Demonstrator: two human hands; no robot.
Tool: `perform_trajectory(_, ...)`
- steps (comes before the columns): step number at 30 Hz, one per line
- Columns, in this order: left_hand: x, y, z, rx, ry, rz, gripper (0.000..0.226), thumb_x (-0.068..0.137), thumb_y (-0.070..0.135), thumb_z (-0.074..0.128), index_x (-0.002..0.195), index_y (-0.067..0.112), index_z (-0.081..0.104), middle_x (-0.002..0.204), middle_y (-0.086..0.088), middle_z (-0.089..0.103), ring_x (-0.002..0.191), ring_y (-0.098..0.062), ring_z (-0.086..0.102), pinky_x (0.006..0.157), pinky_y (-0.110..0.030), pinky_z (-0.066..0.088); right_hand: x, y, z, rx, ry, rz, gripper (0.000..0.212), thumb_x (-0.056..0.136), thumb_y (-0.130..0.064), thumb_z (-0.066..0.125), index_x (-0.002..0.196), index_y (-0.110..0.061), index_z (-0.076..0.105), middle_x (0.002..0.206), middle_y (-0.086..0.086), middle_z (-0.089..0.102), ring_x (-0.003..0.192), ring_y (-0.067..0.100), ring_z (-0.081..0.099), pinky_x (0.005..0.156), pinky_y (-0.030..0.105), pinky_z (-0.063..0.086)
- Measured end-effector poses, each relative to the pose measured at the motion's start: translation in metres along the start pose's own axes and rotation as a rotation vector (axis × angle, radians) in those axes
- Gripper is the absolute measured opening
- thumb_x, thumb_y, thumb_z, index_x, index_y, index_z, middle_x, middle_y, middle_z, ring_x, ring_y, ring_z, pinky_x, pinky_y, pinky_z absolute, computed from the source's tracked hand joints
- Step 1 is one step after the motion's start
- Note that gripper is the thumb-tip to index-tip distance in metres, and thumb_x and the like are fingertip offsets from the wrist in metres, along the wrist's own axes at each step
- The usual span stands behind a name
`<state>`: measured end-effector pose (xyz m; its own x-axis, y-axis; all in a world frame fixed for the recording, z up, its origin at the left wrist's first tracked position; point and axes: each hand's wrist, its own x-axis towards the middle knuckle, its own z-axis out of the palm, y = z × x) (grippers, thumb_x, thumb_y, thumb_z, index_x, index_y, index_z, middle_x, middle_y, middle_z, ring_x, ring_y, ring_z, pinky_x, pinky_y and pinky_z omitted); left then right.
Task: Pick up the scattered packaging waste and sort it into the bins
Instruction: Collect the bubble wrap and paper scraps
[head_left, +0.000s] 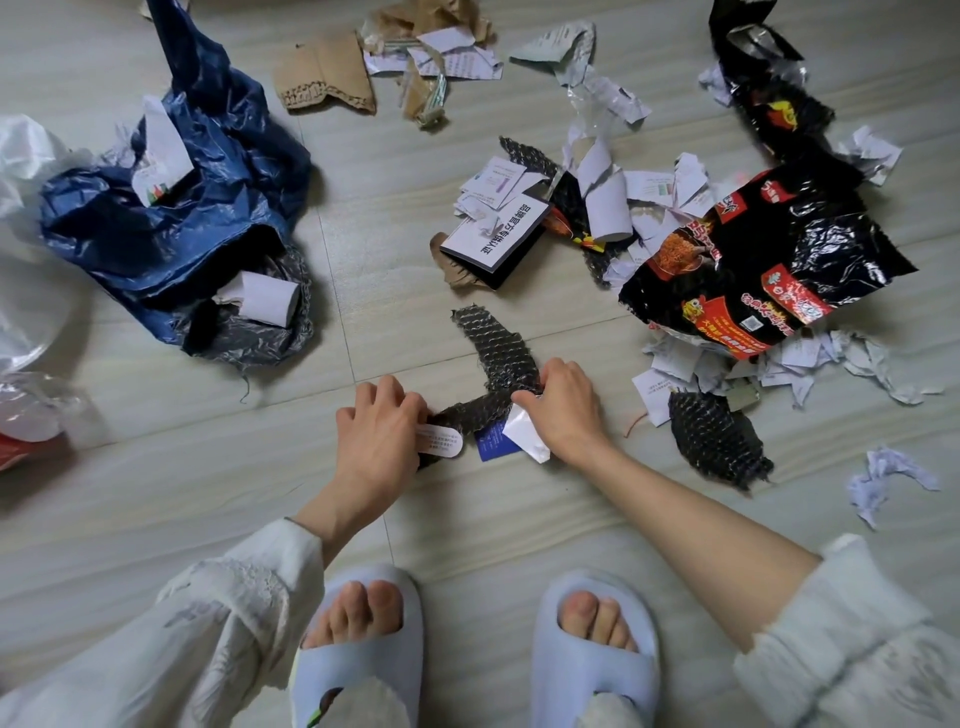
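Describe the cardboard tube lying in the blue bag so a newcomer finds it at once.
Start at the crumpled blue bag on the floor, left of both hands. At its open mouth nearest the person lies a white cardboard tube on grey plastic. Unlike the flat label higher up on the bag, it is a round, hollow roll.

bubble wrap (493, 353) black | bag (171, 218) blue (glossy) | slippers (358, 649) pale blue
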<state>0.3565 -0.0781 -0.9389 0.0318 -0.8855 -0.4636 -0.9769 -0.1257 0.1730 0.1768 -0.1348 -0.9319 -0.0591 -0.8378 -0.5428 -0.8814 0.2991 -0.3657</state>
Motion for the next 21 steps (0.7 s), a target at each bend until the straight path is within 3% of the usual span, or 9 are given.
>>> perform_trajectory(4,-0.004,-0.003,0.006,-0.002,0.09,0.039,0.048,0.077,0.011,0.063,0.12,0.024,0.048,0.117,-0.005,0.041,0.105,-0.028,0.038,0.075,-0.037,0.031,0.004,0.001,0.002,-0.013,-0.025,-0.018,0.028,0.088,-0.025,0.06,0.104,-0.002,0.058,0.113,0.015,0.054,0.105,0.032,0.052,0.085,0.034,0.041)
perform_trajectory(7,-0.003,-0.003,0.006,-0.017,0.095,0.067,0.052,0.079,0.012,0.061,0.124,0.033,0.044,0.119,-0.003,0.039,0.107,-0.027,0.036,0.077,-0.036,0.029,0.004,0.011,-0.004,0.155,-0.002,0.013,0.02,0.086,-0.019,0.063,0.097,-0.003,0.064,0.103,0.013,0.057,0.094,0.024,0.053,0.075,0.023,0.034)
perform_trajectory(13,-0.002,-0.003,0.006,-0.007,0.042,0.028,0.041,0.079,0.015,0.061,0.116,0.028,0.048,0.122,-0.003,0.037,0.112,-0.027,0.033,0.077,-0.035,0.027,-0.011,0.041,-0.029,0.472,-0.043,0.118,0.002,0.083,-0.013,0.066,0.084,-0.012,0.065,0.069,-0.005,0.058,0.072,0.014,0.052,0.053,0.009,0.036)
perform_trajectory(18,-0.002,-0.004,0.008,-0.056,0.099,0.06,0.055,0.074,0.022,0.071,0.123,0.033,0.047,0.117,-0.005,0.043,0.109,-0.03,0.038,0.076,-0.037,0.028,-0.018,0.045,-0.019,0.425,-0.092,0.082,0.005,0.082,-0.011,0.066,0.087,-0.009,0.066,0.074,0.001,0.059,0.071,0.015,0.049,0.054,0.012,0.035)
perform_trajectory(21,-0.006,-0.006,0.01,-0.035,0.105,0.072,0.047,0.075,0.022,0.07,0.118,0.031,0.053,0.117,-0.007,0.044,0.107,-0.032,0.039,0.075,-0.036,0.025,-0.017,0.038,-0.008,0.294,-0.033,-0.049,0.012,0.08,-0.004,0.066,0.092,0.0,0.066,0.1,0.008,0.055,0.075,0.016,0.049,0.065,0.011,0.036)
